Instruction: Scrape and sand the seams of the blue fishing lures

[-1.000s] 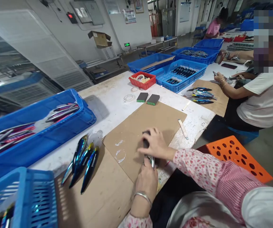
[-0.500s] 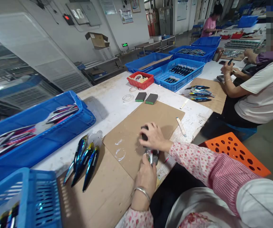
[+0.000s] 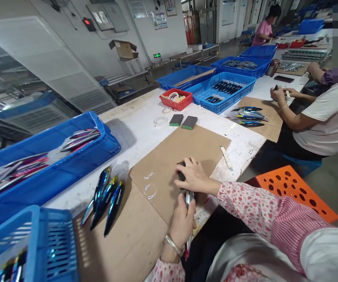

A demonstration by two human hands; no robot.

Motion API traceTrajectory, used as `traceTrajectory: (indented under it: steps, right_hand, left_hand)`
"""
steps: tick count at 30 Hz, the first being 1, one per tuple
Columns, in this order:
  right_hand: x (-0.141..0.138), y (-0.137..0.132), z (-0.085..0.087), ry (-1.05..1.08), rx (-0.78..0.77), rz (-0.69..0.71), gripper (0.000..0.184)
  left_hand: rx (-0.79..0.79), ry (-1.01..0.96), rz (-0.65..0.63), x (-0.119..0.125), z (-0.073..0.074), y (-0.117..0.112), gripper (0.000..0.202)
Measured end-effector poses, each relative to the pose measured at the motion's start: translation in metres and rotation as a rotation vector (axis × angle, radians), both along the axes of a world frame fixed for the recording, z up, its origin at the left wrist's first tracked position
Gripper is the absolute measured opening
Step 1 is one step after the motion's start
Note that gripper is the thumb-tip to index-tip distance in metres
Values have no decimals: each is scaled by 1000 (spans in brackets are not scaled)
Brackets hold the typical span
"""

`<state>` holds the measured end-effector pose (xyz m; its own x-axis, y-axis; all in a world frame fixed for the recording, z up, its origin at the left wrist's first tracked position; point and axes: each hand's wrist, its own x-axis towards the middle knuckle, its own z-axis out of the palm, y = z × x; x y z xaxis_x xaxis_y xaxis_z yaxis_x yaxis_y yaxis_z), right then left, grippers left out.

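My left hand (image 3: 183, 222) grips a long shiny lure-shaped piece (image 3: 188, 219) at the table's near edge, its pink tail pointing down past my wrist. My right hand (image 3: 195, 177) presses a dark block (image 3: 181, 175) against the piece's upper end, over a brown cardboard sheet (image 3: 183, 156). Three glossy blue-green pieces (image 3: 106, 197) lie side by side on cardboard to my left.
Blue crates (image 3: 69, 156) with more pieces stand at the left. Two dark sanding blocks (image 3: 183, 121), a tape roll (image 3: 159, 121) and a red tray (image 3: 176, 100) lie further back. A co-worker in a white shirt (image 3: 328, 117) sits at the right; an orange perforated stool (image 3: 292, 190) is beside me.
The piece in my left hand now sticks out lower past my wrist. My right hand has shifted slightly on the block. The co-worker's hands moved.
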<state>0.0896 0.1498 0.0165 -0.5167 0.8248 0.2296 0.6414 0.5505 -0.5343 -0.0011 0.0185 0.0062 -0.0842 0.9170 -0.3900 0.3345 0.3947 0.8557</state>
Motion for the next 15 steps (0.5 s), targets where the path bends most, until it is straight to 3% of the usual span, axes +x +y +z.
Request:
traceTrajectory:
  steps: [5, 10, 15]
  right_hand:
    - [-1, 18, 4, -42, 0, -112, 24]
    - [2, 10, -3, 24, 17, -51, 24]
    - [7, 20, -2, -11, 19, -139, 20]
  left_hand:
    - [-25, -62, 26, -2, 4, 0, 48]
    - [-13, -53, 0, -3, 1, -1, 49]
    - [-19, -106, 48, -4, 1, -2, 52]
